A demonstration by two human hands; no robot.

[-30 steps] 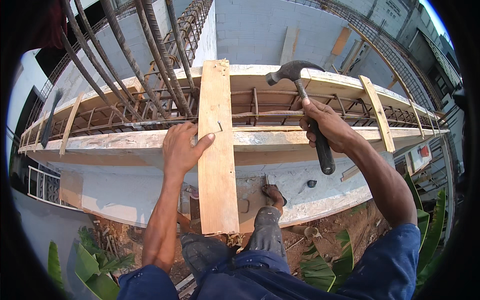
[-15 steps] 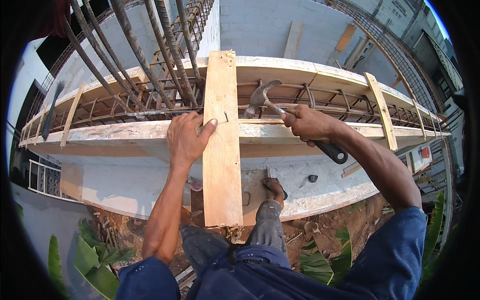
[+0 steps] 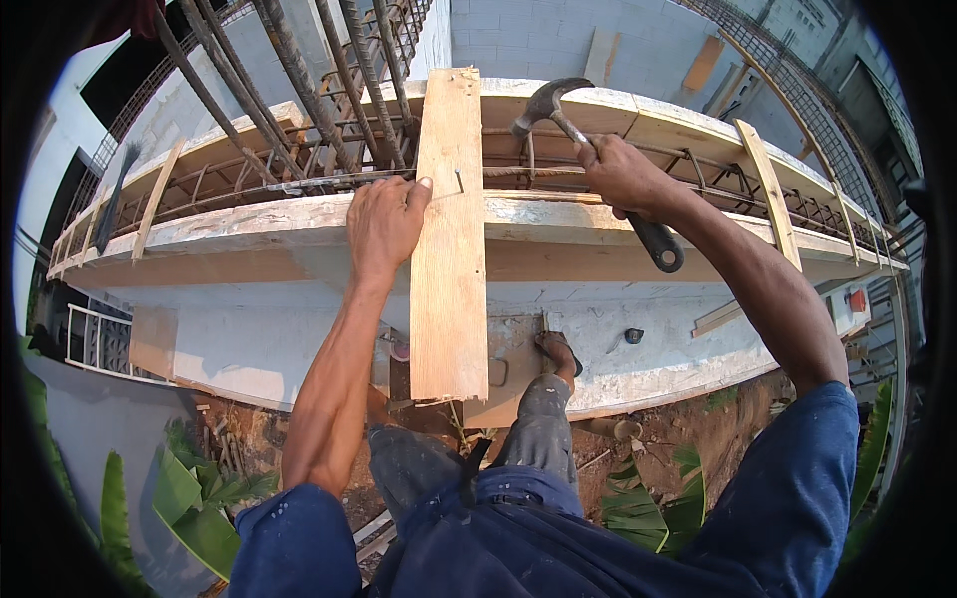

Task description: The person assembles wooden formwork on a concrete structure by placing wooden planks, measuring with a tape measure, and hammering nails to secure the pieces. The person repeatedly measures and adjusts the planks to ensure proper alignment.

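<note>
A pale wooden plank lies across the two boards of a long timber form, its near end jutting out toward me. A nail stands partly driven in it, its shank sticking up. My left hand holds the plank's left edge, thumb pressed against the wood and fingers bent over the form's near board. Gripped in my right hand is a claw hammer with a black handle. Its head hangs in the air to the right of the nail, apart from the plank.
Upright steel bars rise behind the form at left. A rebar cage runs inside it. Narrow cross strips tie the boards. Below are a ledge with a small dark round object, my foot, soil and large leaves.
My right hand has lifted the hammer up and away from the nail. My left hand stays on the plank. The whole view has shifted slightly.
</note>
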